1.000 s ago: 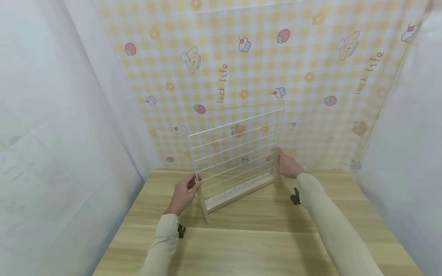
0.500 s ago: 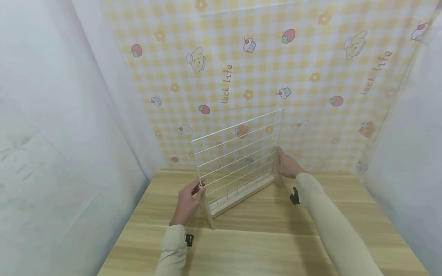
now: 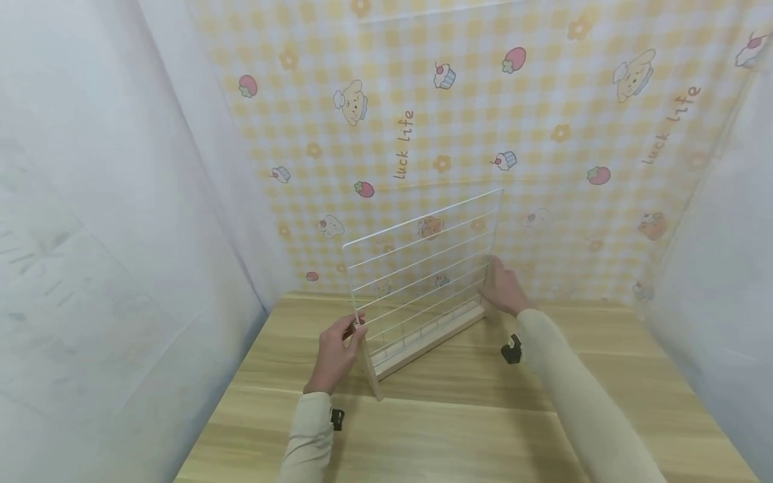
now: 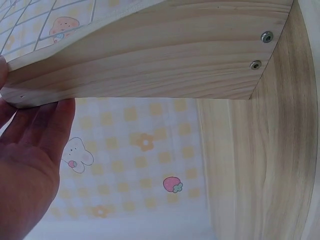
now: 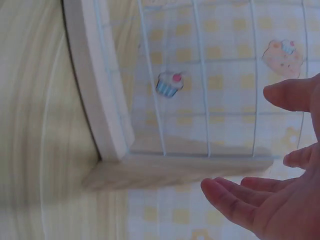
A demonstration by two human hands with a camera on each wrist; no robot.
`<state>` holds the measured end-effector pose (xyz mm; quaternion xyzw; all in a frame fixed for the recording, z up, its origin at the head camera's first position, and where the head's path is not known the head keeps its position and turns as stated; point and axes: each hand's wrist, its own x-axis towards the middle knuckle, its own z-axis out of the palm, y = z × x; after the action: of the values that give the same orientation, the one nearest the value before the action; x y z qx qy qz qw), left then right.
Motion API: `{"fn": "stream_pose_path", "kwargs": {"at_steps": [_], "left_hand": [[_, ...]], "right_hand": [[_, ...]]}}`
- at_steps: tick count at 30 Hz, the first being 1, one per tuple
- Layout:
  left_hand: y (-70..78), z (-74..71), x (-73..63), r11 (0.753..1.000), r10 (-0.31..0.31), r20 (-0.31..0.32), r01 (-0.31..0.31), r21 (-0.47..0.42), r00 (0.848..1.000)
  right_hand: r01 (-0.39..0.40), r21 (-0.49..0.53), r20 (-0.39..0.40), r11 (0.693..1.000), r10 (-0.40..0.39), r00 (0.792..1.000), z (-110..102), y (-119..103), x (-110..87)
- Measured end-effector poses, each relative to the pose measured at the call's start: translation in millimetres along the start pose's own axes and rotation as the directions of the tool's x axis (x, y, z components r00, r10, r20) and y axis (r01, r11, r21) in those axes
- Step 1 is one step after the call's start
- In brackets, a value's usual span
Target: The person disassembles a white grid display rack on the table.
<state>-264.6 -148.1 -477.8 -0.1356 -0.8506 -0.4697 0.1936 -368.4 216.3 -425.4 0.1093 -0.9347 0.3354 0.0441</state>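
A display rack stands on the table, with a white wire grid [image 5: 202, 60] rising from a pale wooden base bar [image 3: 431, 343]. It sits at a slant, its left end nearer to me. My left hand [image 3: 334, 354] pinches the upper tip of the left wooden side piece [image 4: 150, 55], fingers below and thumb above in the left wrist view. Two bolts show at that piece's lower end. My right hand [image 3: 506, 290] is by the right wooden side piece [image 5: 150, 172]; the right wrist view shows its thumb and fingers spread apart, fingertips close to the wood. Whether they touch cannot be told.
The wood-grain table [image 3: 435, 436] extends in front of the rack. Behind it hangs a yellow checked cloth [image 3: 465, 121] with cartoon prints. White sheets close off the left side [image 3: 90, 221] and the right side [image 3: 725, 282].
The rack's left end has swung a little toward me, my left hand moving with it. My right hand has shifted slightly at the right side piece. The head view has turned a little left.
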Motion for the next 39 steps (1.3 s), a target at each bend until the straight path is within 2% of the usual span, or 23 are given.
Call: {"fn": "stream_pose_path", "kwargs": {"at_steps": [5, 10, 12, 15, 19, 22, 25, 32, 39], "left_hand": [[-0.9, 1.0, 0.4, 1.0, 0.004, -0.018, -0.004, 0.014, 1.0], [-1.5, 1.9, -0.2, 1.0, -0.011, -0.025, 0.011, 0.002, 1.0], [-1.5, 1.6, -1.0, 1.0, -0.018, -0.034, 0.018, -0.001, 0.999], [-1.4, 1.7, -1.3, 1.0, -0.024, -0.044, 0.024, -0.004, 0.999], [-1.2, 2.5, -1.5, 0.999, -0.038, -0.047, 0.037, -0.021, 0.998], [-1.1, 4.0, -1.4, 0.999, -0.035, -0.049, 0.034, -0.025, 0.998], [-0.6, 5.7, -0.6, 1.0, -0.021, -0.053, 0.019, -0.025, 0.998], [1.4, 6.7, -1.3, 1.0, -0.009, -0.068, 0.007, -0.025, 0.998], [0.4, 8.2, -2.9, 1.0, 0.011, -0.093, -0.012, -0.009, 0.996]], "right_hand": [[-0.006, 0.084, -0.081, 0.996, 0.013, 0.997, 9.5, -19.5, -4.8], [0.097, 0.235, -0.21, 0.967, -0.047, 0.977, 21.3, -43.9, -10.6], [0.144, 0.218, -0.264, 0.965, -0.084, 0.961, 26.9, -54.8, -10.7], [0.136, 0.153, -0.313, 0.979, -0.083, 0.946, 35.1, -68.3, -10.8], [0.088, 0.128, -0.302, 0.988, -0.046, 0.952, 47.5, -78.0, -9.6], [0.107, 0.158, -0.3, 0.982, -0.056, 0.952, 56.9, -80.3, -7.3], [0.136, 0.181, -0.327, 0.974, -0.071, 0.942, 63.9, -81.0, -5.3], [0.129, 0.261, -0.336, 0.957, -0.035, 0.941, 79.7, -74.7, 2.4], [0.147, 0.263, -0.342, 0.953, -0.051, 0.938, 91.2, -65.4, 6.7]]}}
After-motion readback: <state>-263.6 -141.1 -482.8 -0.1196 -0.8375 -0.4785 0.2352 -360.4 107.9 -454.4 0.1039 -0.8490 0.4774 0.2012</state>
